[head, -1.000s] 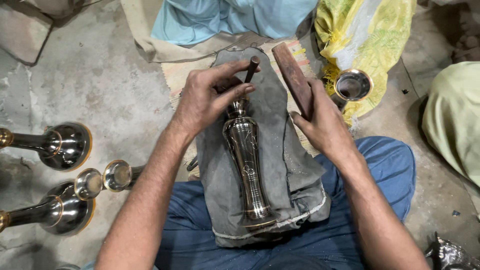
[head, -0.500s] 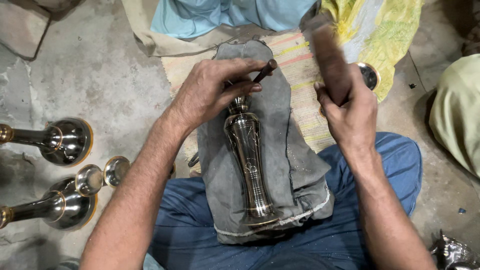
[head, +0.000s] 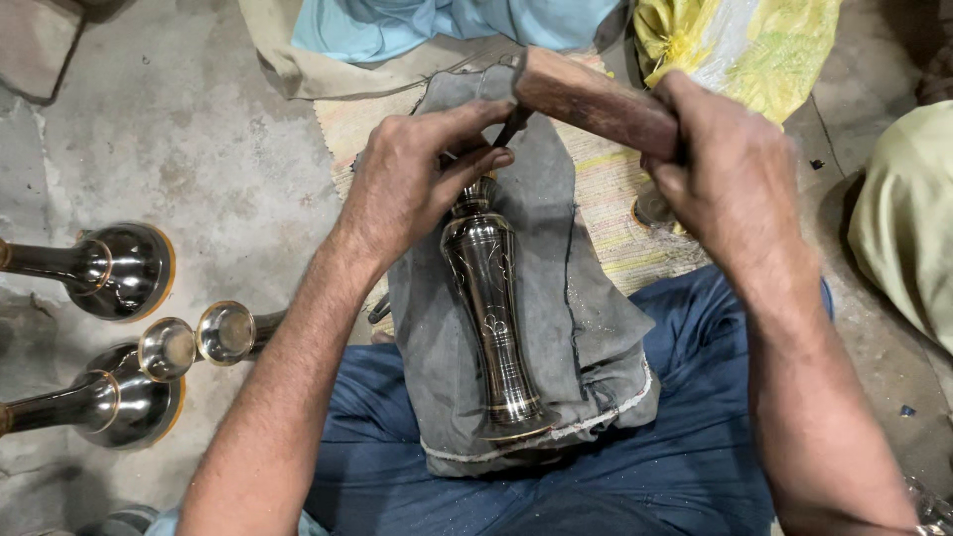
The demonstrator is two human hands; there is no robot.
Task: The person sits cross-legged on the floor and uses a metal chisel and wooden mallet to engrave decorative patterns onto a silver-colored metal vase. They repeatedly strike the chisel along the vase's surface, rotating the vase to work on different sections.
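Two hands are busy: your left hand (head: 422, 179) pinches a thin dark metal punch (head: 511, 127) against the neck of the tall dark engraved metal vase (head: 489, 298), while your right hand (head: 725, 174) grips a brown wooden mallet block (head: 596, 97), its end meeting the punch's head. Judging by the pattern already cut along the body, engraving looks well underway, with the neck in hand now. That vase lies on a grey cloth (head: 586, 328) across your lap, long axis running away from you, flared base nearest you.
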